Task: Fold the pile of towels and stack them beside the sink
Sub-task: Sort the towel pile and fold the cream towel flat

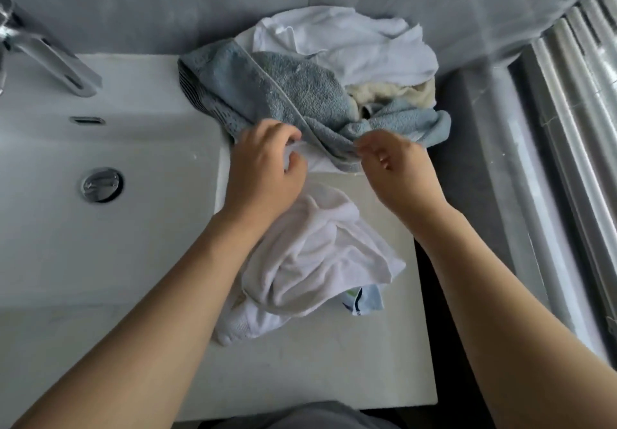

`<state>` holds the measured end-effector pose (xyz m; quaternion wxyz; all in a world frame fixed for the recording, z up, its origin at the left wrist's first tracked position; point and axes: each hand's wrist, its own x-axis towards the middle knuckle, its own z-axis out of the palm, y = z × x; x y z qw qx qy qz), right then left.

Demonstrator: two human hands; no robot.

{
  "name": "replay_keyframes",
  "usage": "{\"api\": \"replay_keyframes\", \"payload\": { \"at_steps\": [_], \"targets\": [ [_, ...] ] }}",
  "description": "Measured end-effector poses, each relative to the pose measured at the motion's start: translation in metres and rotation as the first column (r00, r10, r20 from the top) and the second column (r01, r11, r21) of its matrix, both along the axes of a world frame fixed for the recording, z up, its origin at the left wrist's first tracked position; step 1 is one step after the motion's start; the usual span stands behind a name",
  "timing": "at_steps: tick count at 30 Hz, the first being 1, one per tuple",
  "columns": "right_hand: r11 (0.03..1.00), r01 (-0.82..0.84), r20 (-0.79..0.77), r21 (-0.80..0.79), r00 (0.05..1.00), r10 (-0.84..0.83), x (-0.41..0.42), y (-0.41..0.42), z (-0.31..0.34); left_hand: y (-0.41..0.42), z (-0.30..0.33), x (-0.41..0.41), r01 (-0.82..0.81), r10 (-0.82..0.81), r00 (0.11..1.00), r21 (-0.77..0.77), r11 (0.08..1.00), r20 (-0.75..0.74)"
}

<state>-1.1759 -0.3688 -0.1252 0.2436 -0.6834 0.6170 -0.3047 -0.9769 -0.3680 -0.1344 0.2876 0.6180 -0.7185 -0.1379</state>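
A crumpled pile of towels lies on the white counter [384, 345] right of the sink [100, 228]. At the back are a grey-blue towel [283, 91], a white towel [350, 37], a cream one [390, 92] and a light blue one [410, 121]. A loose white towel [317, 255] lies nearer me, over a small printed cloth [364, 301]. My left hand [267, 164] grips a white fold at the pile's front edge. My right hand [397, 168] pinches the grey-blue towel's hem.
A chrome tap [50, 54] stands at the back left, with the drain [101, 184] and overflow slot [87, 120] in the basin. Grey tiled wall runs behind. A ribbed metal radiator [574, 128] fills the right side beyond a dark gap.
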Motion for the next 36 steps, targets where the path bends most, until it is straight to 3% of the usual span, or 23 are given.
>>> {"api": "replay_keyframes", "payload": {
  "at_steps": [5,9,11,14,17,18,20,22,24,26,28,31,33,36],
  "targets": [
    [0.991,0.105,-0.121,-0.081,0.986,-0.115,-0.019,-0.063,0.005,-0.074,0.018,-0.019,0.084,-0.082,0.996,-0.029,0.996,0.047],
    [0.999,0.013,-0.124,0.029,0.992,-0.009,-0.024,-0.105,-0.008,-0.131,0.01,-0.025,0.118,-0.233,0.937,0.394,0.911,0.26],
    [0.994,-0.104,-0.101,0.03,0.989,0.107,-0.022,-0.105,-0.012,-0.132,0.004,-0.016,0.139,-0.238,0.922,0.312,0.94,0.305],
    [0.98,-0.188,-0.051,0.066,0.98,0.192,-0.024,-0.103,-0.024,-0.126,-0.014,0.009,0.176,-0.166,0.942,-0.006,0.984,0.291],
    [0.971,-0.233,-0.106,0.053,0.966,0.237,-0.025,-0.089,-0.034,-0.108,-0.027,0.022,0.096,-0.08,0.984,-0.093,0.991,0.157],
    [0.968,-0.247,-0.149,0.05,0.956,0.251,-0.024,-0.084,-0.037,-0.102,-0.026,0.021,0.081,-0.075,0.996,-0.098,0.992,0.058],
    [0.972,-0.232,-0.244,0.035,0.941,0.233,-0.021,-0.073,-0.04,-0.089,-0.014,0.012,0.015,-0.038,0.96,-0.082,0.997,-0.279],
    [0.986,-0.166,-0.289,-0.026,0.945,0.152,-0.017,-0.064,-0.04,-0.077,0.009,0.002,-0.072,0.069,0.768,0.022,0.997,-0.636],
    [0.991,-0.1,-0.266,-0.088,0.961,0.073,-0.015,-0.057,-0.034,-0.062,0.029,-0.007,-0.076,0.135,0.499,0.112,0.991,-0.856],
    [0.988,-0.098,-0.23,-0.118,0.971,0.068,-0.017,-0.05,-0.025,-0.045,0.045,-0.012,-0.059,0.185,0.325,0.175,0.983,-0.928],
    [0.992,-0.051,-0.146,-0.114,0.989,0.034,-0.019,-0.038,-0.012,-0.028,0.058,-0.012,-0.04,0.218,0.262,0.216,0.976,-0.94],
    [0.998,0.066,0.039,-0.018,0.997,-0.066,-0.021,-0.017,0.014,-0.006,0.072,-0.004,-0.009,0.254,0.252,0.261,0.965,-0.934],
    [0.999,0.02,0.232,0.041,0.972,-0.029,-0.018,-0.005,0.036,0.007,0.078,0.002,-0.011,0.285,0.338,0.299,0.954,-0.897],
    [0.975,-0.163,0.551,0.153,0.833,0.053,-0.012,0.007,0.061,0.023,0.078,0.012,-0.041,0.275,0.478,0.291,0.956,-0.834]
  ]
}}
